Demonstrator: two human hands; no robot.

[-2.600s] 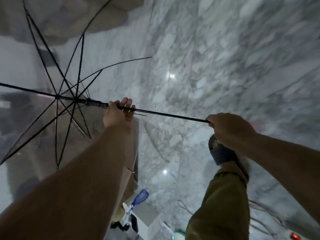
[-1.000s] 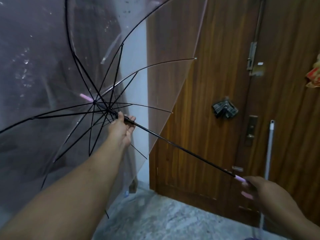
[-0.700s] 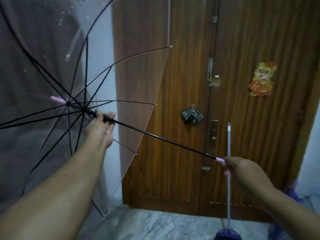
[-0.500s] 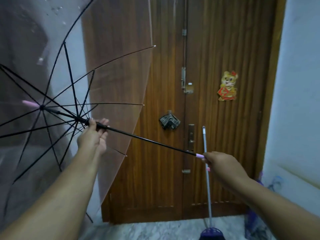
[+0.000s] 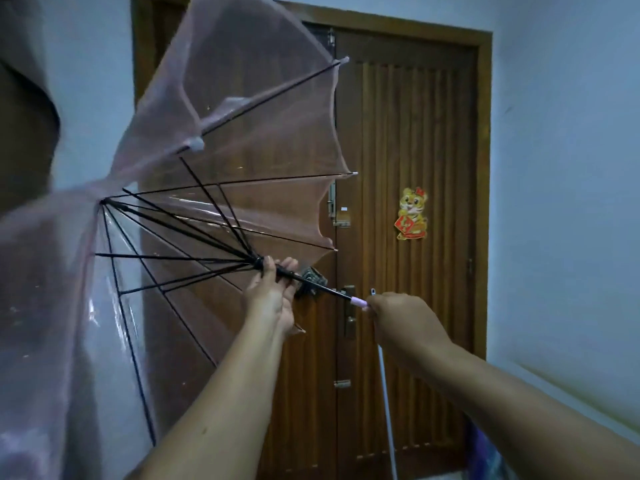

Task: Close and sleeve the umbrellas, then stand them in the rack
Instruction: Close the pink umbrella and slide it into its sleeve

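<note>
since half a second ago the left hand [image 5: 273, 292] has slid down the black shaft toward the handle, so the two hands now sit near each other, and the clear pink-tinted plastic umbrella [image 5: 221, 188] has folded partway, its canopy slack and billowing at the left of the scene. the left hand's grip is curled round the black runner where the black ribs gather, fingers wrapped over the shaft. the right hand [image 5: 403, 320] has its grip clamped on the pale pink handle [image 5: 360, 302], only the handle's top showing beyond the fist. the umbrella is held in the air, tip pointing far left, in front of a brown ribbed wooden door [image 5: 408, 202] carrying a yellow tiger sticker [image 5: 412, 213]. a thin white pole [image 5: 386, 410] leans by the door below the right hand.
</note>
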